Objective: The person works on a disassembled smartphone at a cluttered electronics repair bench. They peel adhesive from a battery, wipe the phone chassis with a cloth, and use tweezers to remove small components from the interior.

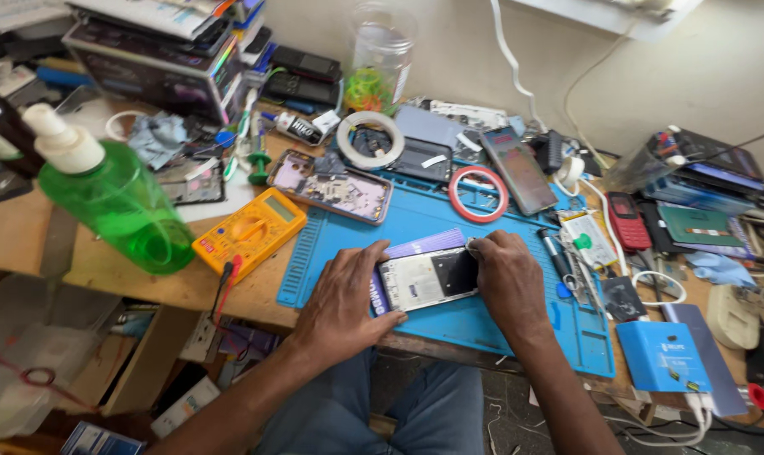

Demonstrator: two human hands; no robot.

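An opened phone (428, 276) lies face down on a purple card (415, 248) on the blue work mat (500, 324). My left hand (344, 299) lies flat on the mat, its fingers pressing the phone's left edge. My right hand (506, 282) rests against the phone's right edge, with the fingertips pinched at its top right corner. Whether a small tool is between those fingers cannot be told.
A green bottle (116, 198) and yellow multimeter (249, 233) sit left of the mat. Another opened phone frame (331, 184), a white tape roll (369, 139), a red tape ring (478, 194) and a dark phone (519, 171) lie behind. A blue box (664, 355) sits right.
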